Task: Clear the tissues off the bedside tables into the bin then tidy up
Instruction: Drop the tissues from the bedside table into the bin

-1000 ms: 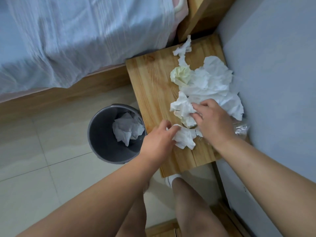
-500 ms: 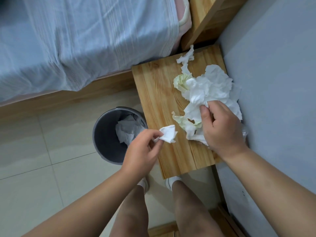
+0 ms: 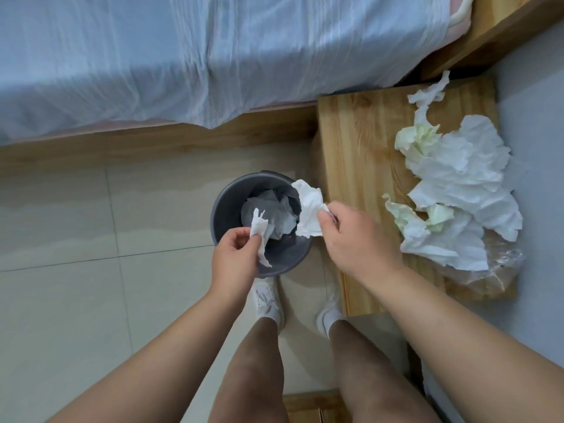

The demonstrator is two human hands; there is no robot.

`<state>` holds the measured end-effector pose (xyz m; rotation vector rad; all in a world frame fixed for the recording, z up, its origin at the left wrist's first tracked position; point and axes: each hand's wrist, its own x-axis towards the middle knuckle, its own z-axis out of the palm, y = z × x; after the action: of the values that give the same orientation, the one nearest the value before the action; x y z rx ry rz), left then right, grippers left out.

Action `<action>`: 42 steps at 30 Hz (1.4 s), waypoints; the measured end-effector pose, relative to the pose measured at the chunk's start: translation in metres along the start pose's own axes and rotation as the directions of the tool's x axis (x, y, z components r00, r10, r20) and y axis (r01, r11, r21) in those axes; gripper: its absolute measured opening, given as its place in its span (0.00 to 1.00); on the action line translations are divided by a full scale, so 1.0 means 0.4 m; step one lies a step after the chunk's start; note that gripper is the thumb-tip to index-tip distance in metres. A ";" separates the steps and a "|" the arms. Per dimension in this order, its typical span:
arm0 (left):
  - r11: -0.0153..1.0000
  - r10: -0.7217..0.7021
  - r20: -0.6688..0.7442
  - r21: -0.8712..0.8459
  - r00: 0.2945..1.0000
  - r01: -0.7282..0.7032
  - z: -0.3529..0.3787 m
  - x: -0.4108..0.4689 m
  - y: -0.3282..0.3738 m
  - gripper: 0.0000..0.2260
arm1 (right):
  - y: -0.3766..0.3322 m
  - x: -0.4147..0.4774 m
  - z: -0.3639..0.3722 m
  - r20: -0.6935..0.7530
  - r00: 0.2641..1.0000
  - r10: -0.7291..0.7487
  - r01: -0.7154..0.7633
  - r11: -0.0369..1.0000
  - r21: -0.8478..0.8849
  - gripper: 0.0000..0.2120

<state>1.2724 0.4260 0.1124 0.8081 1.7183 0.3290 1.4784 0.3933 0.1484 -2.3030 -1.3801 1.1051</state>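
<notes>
Left hand (image 3: 235,254) and right hand (image 3: 351,239) have swung off the one wooden bedside table (image 3: 351,148) to above the one grey bin (image 3: 227,206) on the tiled floor (image 3: 91,215). The left pinches one small tissue (image 3: 259,228), the right one larger tissue (image 3: 309,209). At right, beside the bed (image 3: 183,56), a tangled tissue heap (image 3: 457,178) lies on the table.

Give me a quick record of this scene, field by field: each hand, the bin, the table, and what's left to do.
left hand: pinches a small tissue above the bin
right hand: grips a larger tissue over the bin's right rim
bin: on the floor beside the table, crumpled tissues inside
table: pile of white and yellowish tissues; clear plastic wrap at the near right corner
left to do: drop both held tissues, then clear the pile
</notes>
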 end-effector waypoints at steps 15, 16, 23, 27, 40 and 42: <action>0.986 -0.151 0.141 0.097 0.979 0.138 -0.081 0.145 -0.090 0.16 | -0.047 0.057 0.175 0.234 0.953 0.191 -0.174 0.981 -0.089 0.20; 0.987 -0.137 0.142 0.098 0.980 0.123 -0.078 0.134 -0.081 0.13 | -0.045 0.046 0.163 0.231 0.957 0.177 -0.165 0.984 -0.071 0.18; 0.947 0.076 0.244 0.286 0.967 -0.147 0.025 0.032 0.030 0.11 | 0.013 -0.045 -0.040 0.062 0.990 0.127 -0.130 0.990 0.054 0.10; 0.869 0.197 0.380 0.359 0.904 -0.340 0.162 -0.033 0.118 0.11 | 0.116 -0.062 -0.193 -0.188 0.976 0.112 -0.093 0.990 0.106 0.07; 0.323 0.489 0.580 0.574 0.652 -0.753 0.597 -0.099 0.307 0.18 | 0.424 0.033 -0.389 -0.261 0.933 0.249 -0.264 0.964 -0.021 0.36; 0.280 0.442 0.559 0.656 0.701 -0.700 0.627 -0.093 0.302 0.22 | 0.441 0.055 -0.387 -0.201 0.949 0.242 -0.254 0.967 -0.036 0.34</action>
<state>1.5519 0.4414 0.1345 2.1639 1.1559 -0.2075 1.7092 0.3451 0.1480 -2.6051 -1.0889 0.8804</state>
